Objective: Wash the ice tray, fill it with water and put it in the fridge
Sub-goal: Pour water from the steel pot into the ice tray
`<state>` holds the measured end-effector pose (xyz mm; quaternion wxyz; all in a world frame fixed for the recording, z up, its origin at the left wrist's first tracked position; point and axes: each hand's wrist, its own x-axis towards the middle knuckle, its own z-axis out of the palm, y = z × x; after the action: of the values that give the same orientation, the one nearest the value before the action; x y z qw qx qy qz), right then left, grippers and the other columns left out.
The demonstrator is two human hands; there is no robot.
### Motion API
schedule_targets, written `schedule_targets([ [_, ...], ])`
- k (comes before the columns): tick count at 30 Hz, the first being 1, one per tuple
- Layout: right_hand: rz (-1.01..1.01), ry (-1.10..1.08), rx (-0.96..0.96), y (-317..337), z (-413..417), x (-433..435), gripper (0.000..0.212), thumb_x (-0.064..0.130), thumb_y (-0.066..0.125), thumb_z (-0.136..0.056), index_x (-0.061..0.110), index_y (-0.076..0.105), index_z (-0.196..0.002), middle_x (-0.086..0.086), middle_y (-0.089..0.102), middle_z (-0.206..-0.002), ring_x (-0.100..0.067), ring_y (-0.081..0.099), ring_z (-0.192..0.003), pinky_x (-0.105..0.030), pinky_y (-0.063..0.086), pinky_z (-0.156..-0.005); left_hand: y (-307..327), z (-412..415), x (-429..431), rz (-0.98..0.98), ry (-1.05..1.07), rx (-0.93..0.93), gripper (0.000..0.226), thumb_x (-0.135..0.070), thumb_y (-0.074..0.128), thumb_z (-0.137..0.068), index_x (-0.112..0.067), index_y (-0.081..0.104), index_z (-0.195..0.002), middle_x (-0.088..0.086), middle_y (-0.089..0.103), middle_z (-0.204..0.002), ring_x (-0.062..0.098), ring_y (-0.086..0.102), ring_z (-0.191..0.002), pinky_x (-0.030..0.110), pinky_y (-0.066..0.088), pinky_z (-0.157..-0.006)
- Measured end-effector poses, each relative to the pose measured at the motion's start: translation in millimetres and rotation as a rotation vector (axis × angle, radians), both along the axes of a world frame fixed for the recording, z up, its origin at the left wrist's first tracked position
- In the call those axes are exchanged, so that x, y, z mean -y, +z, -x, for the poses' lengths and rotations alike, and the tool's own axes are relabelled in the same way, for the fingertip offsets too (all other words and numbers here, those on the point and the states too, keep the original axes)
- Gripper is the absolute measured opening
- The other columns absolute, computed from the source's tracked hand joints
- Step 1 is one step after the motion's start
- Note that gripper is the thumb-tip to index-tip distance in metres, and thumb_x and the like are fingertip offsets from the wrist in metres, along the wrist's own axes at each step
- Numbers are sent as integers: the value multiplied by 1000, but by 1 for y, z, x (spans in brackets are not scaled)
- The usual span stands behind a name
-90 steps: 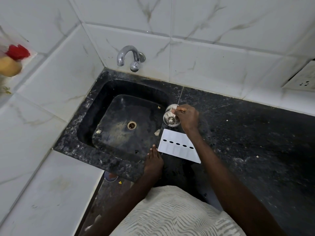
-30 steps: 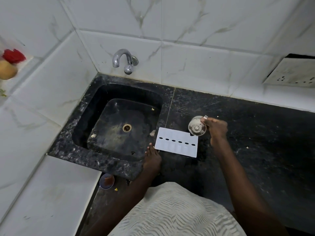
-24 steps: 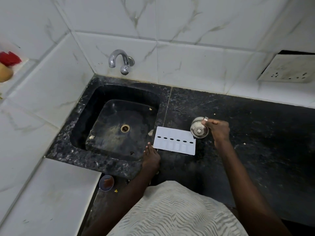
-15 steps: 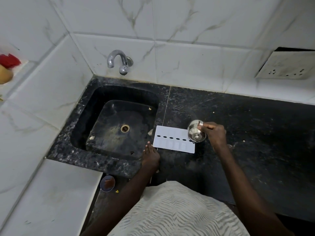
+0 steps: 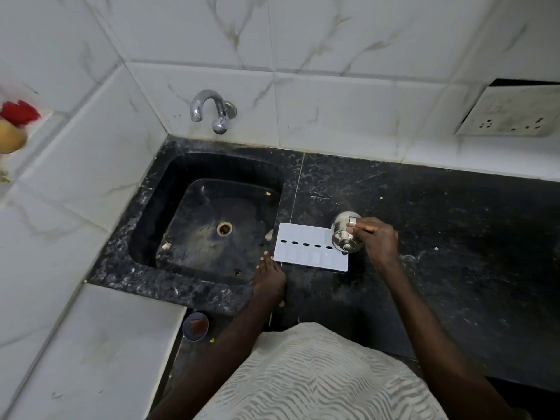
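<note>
The tray (image 5: pixel 306 253) is laid flat on the black counter (image 5: pixel 454 237), just right of the sink (image 5: pixel 145 207), w/ its long side running left-right. A row of dark oval holes is seen along its middle. Whether the cells hold water can't be told.

R hand (image 5: pixel 378 241): fingers and thumb are curled tight round a steel cup (image 5: pixel 344 234), gripped at its side. The cup is tipped on its side and held over the tray's right end. Whether cup and tray touch can't be told.

L hand (image 5: pixel 270 275): laid flat on the counter at the sink's front-right corner, fingers straight and together, nothing gripped. Its fingertips are set just beside the tray's front-left corner; contact can't be told.

A tap (image 5: pixel 212 112) is mounted on the tiled wall behind the sink. A small bowl (image 5: pixel 195 326) is seen below the counter edge, near the L forearm.
</note>
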<state>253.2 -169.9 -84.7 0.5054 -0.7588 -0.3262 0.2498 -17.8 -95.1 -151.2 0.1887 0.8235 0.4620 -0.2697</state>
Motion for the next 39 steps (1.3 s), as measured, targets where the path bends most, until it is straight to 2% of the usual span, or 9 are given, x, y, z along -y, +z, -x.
schedule_targets([
  [2,-3,-13,-22,0,-1,0,23,-4,84,-77,8,81,-96,0,76,-94,-11,72,-88,-40,58,-92,0,0,0,-3,-1,1,132,-23,91,-75,16,-5,-156,38,-13,-164,48,-3,-157,52,10,-129],
  [8,8,3,-11,1,-2,-1,26,-2,84,-77,14,81,-97,6,75,-94,3,69,-85,-39,58,-92,0,-2,1,-1,4,0,131,-22,91,-76,16,-5,-156,38,-13,-164,49,-4,-157,52,10,-128],
  [13,1,1,-43,3,-1,-3,27,-3,83,-77,15,80,-97,6,76,-96,-12,72,-91,-42,58,-94,1,-3,1,-12,13,0,124,-18,88,-80,17,-4,-156,40,-12,-163,50,-1,-156,52,12,-129],
  [19,22,15,-31,0,-4,-5,23,-3,84,-77,6,82,-98,1,77,-98,0,70,-88,-38,58,-94,0,-2,2,-20,-1,-1,129,-20,91,-76,18,-3,-155,41,-11,-163,51,0,-156,53,13,-128],
  [24,11,-16,-23,3,-5,-9,19,0,86,-76,6,82,-94,-6,77,-97,-17,71,-88,-28,57,-87,0,-3,1,-20,9,-5,130,-21,92,-74,17,-3,-155,40,-11,-163,50,-1,-156,53,12,-127],
  [27,11,-37,-34,8,-6,-14,18,2,86,-76,4,81,-94,-5,75,-93,-15,69,-83,-13,53,-76,0,-2,2,-25,11,-5,130,-20,92,-74,17,-2,-155,40,-10,-164,50,0,-157,52,12,-128],
  [31,15,-72,-76,11,-2,-20,20,4,88,-75,3,81,-94,-4,75,-91,-13,69,-79,-15,55,-73,2,-3,3,-22,6,-8,129,-20,91,-76,18,-4,-155,40,-12,-163,50,0,-156,52,13,-128],
  [36,3,-55,-41,12,7,-27,19,3,88,-75,3,81,-93,0,74,-89,8,65,-71,-10,51,-72,2,-5,2,-6,13,-21,132,-22,92,-74,17,-4,-156,39,-14,-163,50,-1,-157,53,13,-128],
  [39,8,-27,-10,12,11,-29,18,3,89,-74,4,82,-91,4,74,-88,2,68,-75,-16,55,-75,2,-4,2,-6,12,-21,132,-22,92,-74,17,-5,-156,39,-14,-163,50,-1,-156,53,13,-128],
])
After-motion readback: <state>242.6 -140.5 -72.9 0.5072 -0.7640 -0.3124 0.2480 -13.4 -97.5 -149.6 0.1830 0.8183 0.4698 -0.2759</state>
